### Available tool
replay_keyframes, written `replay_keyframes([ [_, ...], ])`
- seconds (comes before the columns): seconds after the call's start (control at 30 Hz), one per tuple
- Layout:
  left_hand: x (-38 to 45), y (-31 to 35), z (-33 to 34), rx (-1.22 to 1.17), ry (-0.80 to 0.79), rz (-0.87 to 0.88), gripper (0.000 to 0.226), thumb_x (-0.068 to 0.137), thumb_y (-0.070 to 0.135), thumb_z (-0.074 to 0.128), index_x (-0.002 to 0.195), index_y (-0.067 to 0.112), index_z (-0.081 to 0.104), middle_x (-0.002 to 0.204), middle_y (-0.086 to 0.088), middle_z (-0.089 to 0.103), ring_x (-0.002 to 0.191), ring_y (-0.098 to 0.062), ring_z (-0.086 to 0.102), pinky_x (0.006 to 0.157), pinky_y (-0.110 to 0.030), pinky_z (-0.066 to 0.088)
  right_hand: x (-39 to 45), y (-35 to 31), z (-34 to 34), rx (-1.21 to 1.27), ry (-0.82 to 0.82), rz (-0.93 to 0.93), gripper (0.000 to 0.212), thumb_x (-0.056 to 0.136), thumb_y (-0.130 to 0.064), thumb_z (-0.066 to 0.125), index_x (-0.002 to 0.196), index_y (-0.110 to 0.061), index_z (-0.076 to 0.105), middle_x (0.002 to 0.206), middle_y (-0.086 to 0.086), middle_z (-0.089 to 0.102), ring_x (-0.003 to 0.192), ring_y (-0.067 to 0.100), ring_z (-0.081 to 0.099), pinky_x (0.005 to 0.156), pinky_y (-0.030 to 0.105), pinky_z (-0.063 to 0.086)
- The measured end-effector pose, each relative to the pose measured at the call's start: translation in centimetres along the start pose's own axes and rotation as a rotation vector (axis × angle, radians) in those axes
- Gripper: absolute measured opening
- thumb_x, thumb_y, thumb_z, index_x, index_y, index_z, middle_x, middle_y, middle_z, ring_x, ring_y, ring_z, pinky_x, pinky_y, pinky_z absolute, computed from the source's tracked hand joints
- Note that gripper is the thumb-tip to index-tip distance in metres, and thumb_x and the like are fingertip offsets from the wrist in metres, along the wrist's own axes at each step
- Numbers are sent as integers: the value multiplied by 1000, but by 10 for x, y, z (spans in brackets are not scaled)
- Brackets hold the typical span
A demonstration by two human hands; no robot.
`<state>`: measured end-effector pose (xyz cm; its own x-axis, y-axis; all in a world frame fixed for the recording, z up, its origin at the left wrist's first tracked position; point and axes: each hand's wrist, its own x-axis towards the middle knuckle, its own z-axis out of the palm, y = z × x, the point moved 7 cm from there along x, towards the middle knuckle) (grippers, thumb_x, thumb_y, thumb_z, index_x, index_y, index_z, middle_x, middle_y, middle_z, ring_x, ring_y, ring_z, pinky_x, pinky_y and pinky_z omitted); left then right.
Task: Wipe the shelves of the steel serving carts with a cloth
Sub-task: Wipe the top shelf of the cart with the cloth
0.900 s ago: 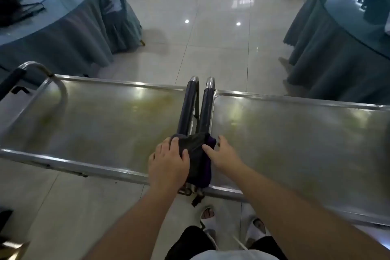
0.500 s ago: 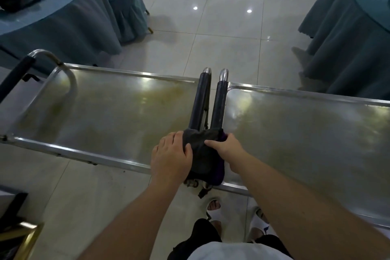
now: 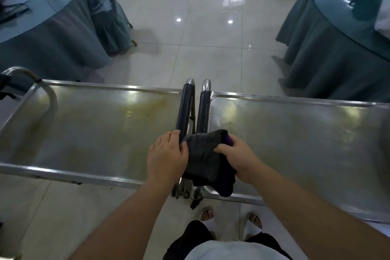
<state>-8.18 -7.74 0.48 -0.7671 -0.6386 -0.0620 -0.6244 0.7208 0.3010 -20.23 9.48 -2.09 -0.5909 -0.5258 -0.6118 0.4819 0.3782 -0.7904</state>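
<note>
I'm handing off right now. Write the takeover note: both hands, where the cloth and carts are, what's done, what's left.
Left hand: fingers curled on the left edge of the dark cloth, beside the left cart's push handle.
Right hand: grips the cloth's right side, where a purple layer shows.
Cloth: bunched over the near ends of the two handles, between the carts, partly hanging over the front edge.
Carts: left cart shelf and right cart shelf stand end to end.
Done: nothing visibly wiped; both shelves show yellowish smears.
Left: wipe both top shelves; lower shelves are out of view.
</note>
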Motion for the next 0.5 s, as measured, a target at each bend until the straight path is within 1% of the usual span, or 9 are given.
replay_keyframes([
  [0.1,14,20,1,-22,-4,60,48,105,41,48,148,19,52,138,-4,62,129,-23,56,106,-42,44,-6,-11,-38,145,80,-27,30,92,6,58,113,-14,68,108,17,74,94,31,72,74,40,61],
  [0.13,19,28,3,-24,-14,87,48,105,41,47,148,19,51,139,-4,62,130,-23,56,107,-43,44,-7,-14,-51,178,112,-30,31,93,8,56,112,-13,68,107,17,75,92,31,73,73,38,61],
  [0.2,29,43,9,-29,-42,143,48,106,40,45,149,19,51,141,-2,60,132,-22,54,110,-42,43,-11,-19,-73,184,151,-44,30,95,8,54,110,-12,70,107,18,75,96,34,73,77,41,61],
  [0.27,38,56,15,-34,-59,187,49,106,40,44,150,19,51,142,-1,60,132,-22,54,111,-42,43,-10,-21,-92,78,214,-74,25,96,4,55,108,-12,70,106,19,74,101,39,71,82,48,61],
  [0.33,47,68,21,-39,-72,221,49,106,40,43,151,19,51,142,-2,61,132,-23,55,111,-43,44,-4,-23,-103,-113,288,-144,18,96,0,57,108,-9,68,103,22,71,99,38,68,85,52,57],
  [0.37,51,73,24,-40,-76,239,49,107,39,43,151,19,51,142,-2,61,132,-22,55,110,-43,45,-3,-24,-101,-188,294,-193,20,96,-3,57,112,-9,67,102,20,70,95,34,67,84,50,55],
  [0.4,55,78,28,-40,-79,261,49,107,38,44,151,19,50,141,-2,62,131,-22,55,109,-43,45,0,-23,-96,-229,272,-241,27,96,-7,58,121,-12,67,103,14,70,94,26,65,86,45,52],
  [0.43,59,83,31,-40,-84,281,48,107,37,44,151,19,50,141,-2,62,130,-22,55,108,-43,46,3,-18,-89,-270,250,-276,39,95,-9,59,132,-19,65,110,7,69,100,20,63,93,42,51],
  [0.5,70,90,37,-37,-88,307,48,107,35,45,152,17,49,142,-4,60,131,-23,55,108,-43,47,6,0,-72,-444,268,-272,61,94,-7,62,150,-29,51,139,1,62,125,20,57,112,41,44],
])
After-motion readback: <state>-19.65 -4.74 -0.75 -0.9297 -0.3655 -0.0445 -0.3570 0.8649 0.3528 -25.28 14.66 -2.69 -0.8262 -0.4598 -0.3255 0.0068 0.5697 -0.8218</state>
